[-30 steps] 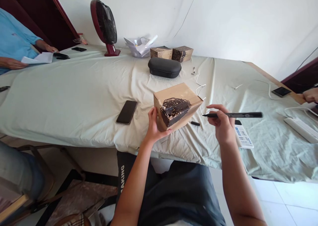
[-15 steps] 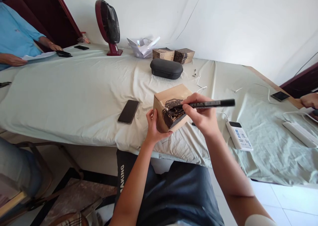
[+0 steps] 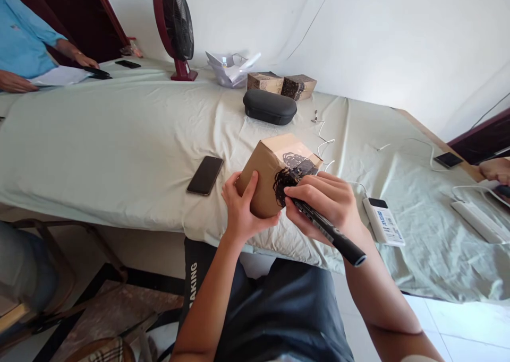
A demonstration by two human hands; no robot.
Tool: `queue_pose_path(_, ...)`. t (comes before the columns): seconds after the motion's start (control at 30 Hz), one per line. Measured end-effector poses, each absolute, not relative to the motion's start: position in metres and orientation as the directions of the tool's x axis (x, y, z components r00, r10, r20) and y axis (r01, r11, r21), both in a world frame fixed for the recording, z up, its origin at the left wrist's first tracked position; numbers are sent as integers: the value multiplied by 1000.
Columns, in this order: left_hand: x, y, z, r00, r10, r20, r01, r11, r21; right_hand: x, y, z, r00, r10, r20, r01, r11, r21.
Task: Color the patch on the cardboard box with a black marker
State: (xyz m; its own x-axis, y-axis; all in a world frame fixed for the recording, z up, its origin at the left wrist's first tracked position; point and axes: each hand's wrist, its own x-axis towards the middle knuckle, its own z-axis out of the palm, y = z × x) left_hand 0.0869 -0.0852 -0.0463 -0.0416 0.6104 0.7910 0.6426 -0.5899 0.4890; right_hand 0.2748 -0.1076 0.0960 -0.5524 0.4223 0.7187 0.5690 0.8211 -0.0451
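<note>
A brown cardboard box point(image 3: 261, 173) with black scribbles on two faces is tilted above the cloth near the table's front edge. My left hand point(image 3: 246, 208) grips its left and lower side, thumb on the near face. Between the fingers of my right hand point(image 3: 324, 203) is a thick black marker point(image 3: 322, 225). Its rear end points down to the right, and its tip is hidden behind my fingers at the scribbled face. A dark phone point(image 3: 205, 175) lies left of the box.
Behind the box are a black case point(image 3: 270, 106), two scribbled boxes point(image 3: 298, 87), a plastic basket point(image 3: 231, 74) and a red fan point(image 3: 175, 33). A white power bank point(image 3: 383, 222) with a cable lies right. People's hands show at both table ends.
The box has been turned, bringing a plainer side face toward me. My right hand has moved slightly lower, and the marker's rear end has swung down toward me.
</note>
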Motion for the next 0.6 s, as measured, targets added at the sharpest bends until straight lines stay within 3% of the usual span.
queue_pose_path(0.2,90,-86,-48,-47,605,795,659,-579,480,269,-110,97,-473,438,764,606,791,-77)
queue_pose_path(0.4,90,-88,-51,-31,559,829,655,-615,439,267,-107,91,-239,527,815,622,728,-288)
queue_pose_path(0.6,86,-88,-57,-17,528,849,617,-663,424,271,-102,98,-66,680,730,526,646,-554)
